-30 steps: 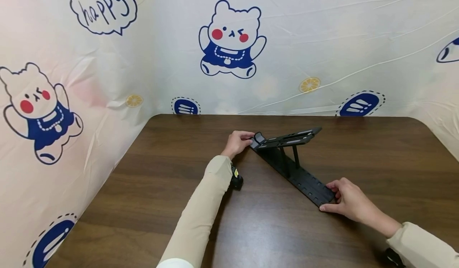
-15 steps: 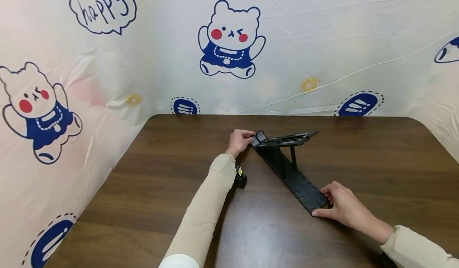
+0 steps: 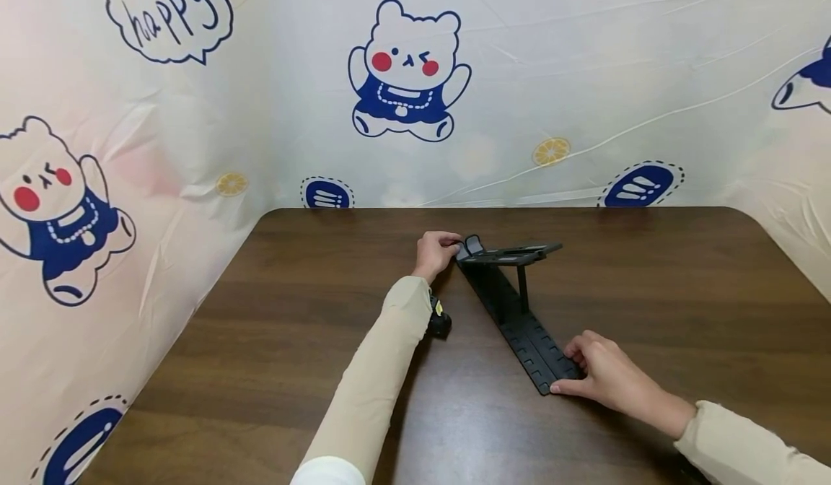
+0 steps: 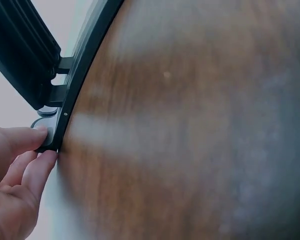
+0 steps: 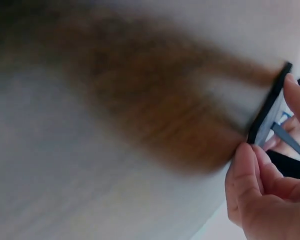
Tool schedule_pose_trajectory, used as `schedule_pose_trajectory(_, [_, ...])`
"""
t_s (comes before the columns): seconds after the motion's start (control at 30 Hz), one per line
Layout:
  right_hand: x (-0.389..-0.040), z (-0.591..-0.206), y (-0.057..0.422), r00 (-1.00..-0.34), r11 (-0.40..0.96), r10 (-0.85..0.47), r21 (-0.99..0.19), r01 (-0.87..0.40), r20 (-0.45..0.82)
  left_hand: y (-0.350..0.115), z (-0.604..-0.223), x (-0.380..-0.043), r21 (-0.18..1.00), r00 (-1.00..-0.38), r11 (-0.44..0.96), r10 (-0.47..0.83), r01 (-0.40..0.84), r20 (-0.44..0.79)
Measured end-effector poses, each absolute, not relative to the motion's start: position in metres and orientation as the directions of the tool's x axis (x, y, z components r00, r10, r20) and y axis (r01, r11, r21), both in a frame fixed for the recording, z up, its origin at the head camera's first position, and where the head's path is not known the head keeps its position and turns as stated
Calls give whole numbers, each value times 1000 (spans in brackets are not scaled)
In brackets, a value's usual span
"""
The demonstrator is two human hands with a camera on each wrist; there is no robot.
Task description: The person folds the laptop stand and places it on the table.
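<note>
A black folding stand (image 3: 534, 349) lies slantwise on the table, its slotted base pointing toward the front right. Its upper plate (image 3: 513, 255) is raised above the base on a thin leg (image 3: 523, 290). At the far end, my left hand (image 3: 433, 255) pinches the corner beside a grey pad; the left wrist view has the thumb on that pad (image 4: 49, 131) and fingertips against the edge. My right hand (image 3: 607, 375) grips the near end, thumb at the front corner and fingers along the right side. In the right wrist view, the fingers (image 5: 245, 172) hold the base's end.
The brown wooden table (image 3: 311, 369) spreads around the stand on all sides. Behind it and at the left hangs a pale cloth (image 3: 292, 95) printed with cartoon bears. A black camera (image 3: 440, 320) is on the left wrist.
The stand's near end has swung left and slightly toward me, with my right hand moving along. My left hand has stayed at the far end, nearly in place.
</note>
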State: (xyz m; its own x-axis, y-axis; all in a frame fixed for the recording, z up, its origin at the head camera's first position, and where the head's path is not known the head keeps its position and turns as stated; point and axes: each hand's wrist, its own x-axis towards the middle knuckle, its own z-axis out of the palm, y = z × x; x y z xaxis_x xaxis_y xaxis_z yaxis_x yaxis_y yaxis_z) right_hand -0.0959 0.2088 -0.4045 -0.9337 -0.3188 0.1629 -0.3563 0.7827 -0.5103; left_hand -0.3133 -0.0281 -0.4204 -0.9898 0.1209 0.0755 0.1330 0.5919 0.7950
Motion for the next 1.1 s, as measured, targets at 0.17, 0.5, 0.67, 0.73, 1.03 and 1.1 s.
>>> schedule_pose_trajectory(0.17, [-102,-400,218,-924,723,-369,-593,-355,103,-27,-419,-313,792,-992,599,110,118,64])
schedule_pose_trajectory(0.5, [-110,-399,230,-894,592,-446,-736,-328,39,-29,-415,-316,764,-994,637,74,108,79])
schedule_pose_trajectory(0.67, [-110,-401,229,-891,572,-453,-757,-316,30,-30,-415,-316,768,-997,637,62,75,46])
schedule_pose_trajectory(0.73, [-110,-401,228,-886,564,-463,-762,-318,27,-29,-414,-316,766,-997,639,57,74,49])
schedule_pose_trajectory(1.03, [-110,-402,216,-870,520,-491,-814,-259,-37,-22,-415,-314,764,-998,643,24,55,51])
schedule_pose_trajectory(1.1, [-110,-404,214,-868,505,-494,-827,-245,-44,-19,-415,-315,758,-998,650,26,55,51])
